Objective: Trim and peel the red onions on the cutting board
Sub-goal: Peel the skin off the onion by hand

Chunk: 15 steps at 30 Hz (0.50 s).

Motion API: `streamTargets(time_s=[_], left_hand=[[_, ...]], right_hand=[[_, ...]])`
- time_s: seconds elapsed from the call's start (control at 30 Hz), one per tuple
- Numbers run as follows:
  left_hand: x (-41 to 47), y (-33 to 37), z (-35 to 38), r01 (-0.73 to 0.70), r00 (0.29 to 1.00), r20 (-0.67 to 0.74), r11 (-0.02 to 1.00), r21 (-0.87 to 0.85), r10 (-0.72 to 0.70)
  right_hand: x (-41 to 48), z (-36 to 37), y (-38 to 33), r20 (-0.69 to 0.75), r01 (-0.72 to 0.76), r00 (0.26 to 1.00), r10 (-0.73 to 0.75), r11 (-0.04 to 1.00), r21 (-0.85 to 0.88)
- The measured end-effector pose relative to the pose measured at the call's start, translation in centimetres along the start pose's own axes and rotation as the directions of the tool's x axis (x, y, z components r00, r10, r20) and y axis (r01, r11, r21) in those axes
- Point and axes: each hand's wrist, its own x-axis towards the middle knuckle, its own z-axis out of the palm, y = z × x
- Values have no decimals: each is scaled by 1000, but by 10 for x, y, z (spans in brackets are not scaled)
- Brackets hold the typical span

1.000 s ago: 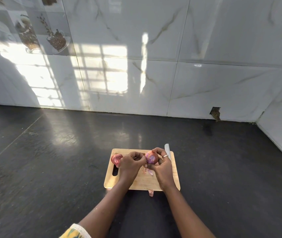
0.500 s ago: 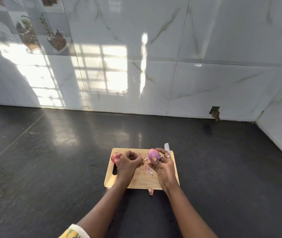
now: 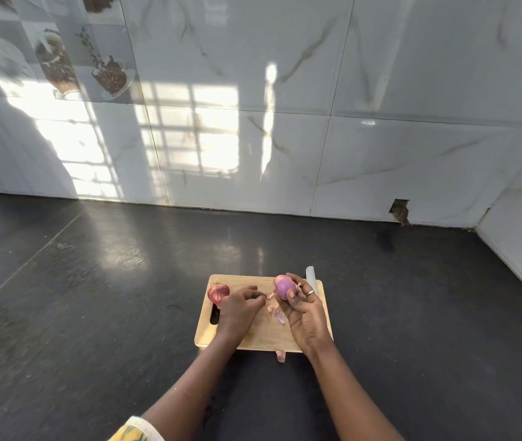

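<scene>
A wooden cutting board lies on the dark counter in front of me. My right hand holds a smooth, purple peeled onion up over the board's far right part. My left hand hovers low over the board's middle with its fingers curled together; a thin strip of skin seems pinched at their tips. A second red onion, still in its dry skin, rests at the board's far left corner. Loose skin pieces lie between my hands.
A white knife blade sticks out past the board's far right edge, behind my right hand. One scrap of skin lies on the counter just off the board's near edge. Marbled wall tiles close off the back and right.
My hands have come apart. The right hand lifted the onion, now bare purple, slightly up and right, while the left hand drew back to the left and down towards the board.
</scene>
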Motion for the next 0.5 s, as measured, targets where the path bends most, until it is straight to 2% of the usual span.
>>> streamTargets(time_s=[0.13, 0.23, 0.5], left_hand=[[-2, 9, -1, -68, 997, -31, 988, -142, 64], [-3, 15, -1, -50, 998, 10, 968, -248, 54], [-2, 15, -1, 22, 999, 41, 955, -296, -10]], right_hand=[[-1, 0, 1, 2, 25, 1000, -25, 996, -86], [-2, 1, 3, 4, 32, 999, -32, 994, -106], [-3, 3, 1, 18, 84, 996, -82, 977, -195]])
